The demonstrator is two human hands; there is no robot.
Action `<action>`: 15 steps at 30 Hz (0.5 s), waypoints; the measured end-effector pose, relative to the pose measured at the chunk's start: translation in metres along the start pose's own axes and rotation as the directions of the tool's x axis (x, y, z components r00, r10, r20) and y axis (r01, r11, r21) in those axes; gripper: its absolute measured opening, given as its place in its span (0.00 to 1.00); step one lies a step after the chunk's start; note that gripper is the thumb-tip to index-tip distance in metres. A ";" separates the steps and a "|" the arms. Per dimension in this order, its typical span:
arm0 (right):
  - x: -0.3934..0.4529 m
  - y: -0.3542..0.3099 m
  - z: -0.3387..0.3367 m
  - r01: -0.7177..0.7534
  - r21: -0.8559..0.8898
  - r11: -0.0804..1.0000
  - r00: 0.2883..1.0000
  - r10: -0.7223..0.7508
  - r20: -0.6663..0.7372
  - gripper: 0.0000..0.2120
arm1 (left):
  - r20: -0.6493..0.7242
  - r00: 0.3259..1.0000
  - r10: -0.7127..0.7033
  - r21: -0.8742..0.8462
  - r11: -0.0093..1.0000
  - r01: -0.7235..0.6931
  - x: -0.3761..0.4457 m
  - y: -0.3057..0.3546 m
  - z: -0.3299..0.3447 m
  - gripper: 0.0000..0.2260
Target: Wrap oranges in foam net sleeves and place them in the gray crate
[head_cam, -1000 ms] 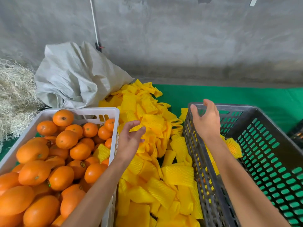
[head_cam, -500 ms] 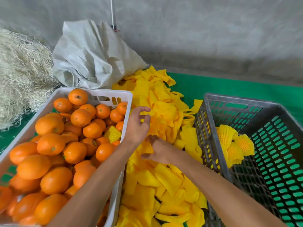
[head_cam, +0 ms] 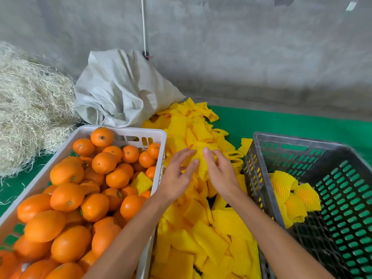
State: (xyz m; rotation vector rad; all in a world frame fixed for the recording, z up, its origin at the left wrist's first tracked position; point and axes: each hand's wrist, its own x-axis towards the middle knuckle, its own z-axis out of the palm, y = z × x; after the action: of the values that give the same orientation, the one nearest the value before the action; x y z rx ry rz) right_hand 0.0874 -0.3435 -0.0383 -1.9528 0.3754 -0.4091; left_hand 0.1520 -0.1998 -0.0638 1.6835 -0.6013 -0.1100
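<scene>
A white crate [head_cam: 128, 131] on the left is heaped with several bare oranges [head_cam: 67, 196]. Between the crates lies a pile of yellow foam net sleeves [head_cam: 203, 232]. The gray crate [head_cam: 298, 142] on the right holds wrapped oranges [head_cam: 292, 196] against its left wall. My right hand [head_cam: 218, 172] pinches one yellow sleeve [head_cam: 201, 160] above the pile. My left hand [head_cam: 177, 174] is beside it with fingers spread and relaxed, fingertips at the same sleeve.
A gray woven sack [head_cam: 122, 89] leans against the concrete wall behind the white crate. A mound of straw [head_cam: 28, 109] lies at the far left. Green matting [head_cam: 281, 121] covers the floor.
My right hand has come out of the gray crate to the sleeve pile and taken hold of a sleeve. My left hand has moved right to meet it.
</scene>
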 end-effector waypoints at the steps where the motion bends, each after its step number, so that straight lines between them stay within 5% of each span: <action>1: 0.000 -0.001 0.000 0.013 0.047 0.999 0.999 -0.015 0.036 0.21 | 0.000 1.000 -0.018 0.007 1.000 0.018 -0.001 0.000 0.000 0.18; 7: -0.001 -0.007 0.004 0.102 0.178 0.979 0.981 -0.128 0.144 0.14 | -0.001 0.985 -0.174 -0.068 0.982 0.174 0.001 0.010 -0.004 0.13; 12: 0.000 -0.006 0.001 0.058 0.294 0.954 0.982 -0.108 0.155 0.12 | 0.104 0.927 -0.360 -0.312 0.873 0.374 0.003 0.008 -0.010 0.06; 15: 0.002 -0.002 0.003 0.035 0.286 0.958 0.987 -0.077 0.138 0.04 | 0.059 0.952 -0.299 -0.278 0.911 0.304 0.007 0.019 -0.020 0.11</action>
State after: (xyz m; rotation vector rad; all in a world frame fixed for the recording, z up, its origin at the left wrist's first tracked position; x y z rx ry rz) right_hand 0.0905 -0.3413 -0.0370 -1.7039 0.1554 -0.3320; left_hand 0.1593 -0.1869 -0.0399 1.4828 -0.3129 -0.4140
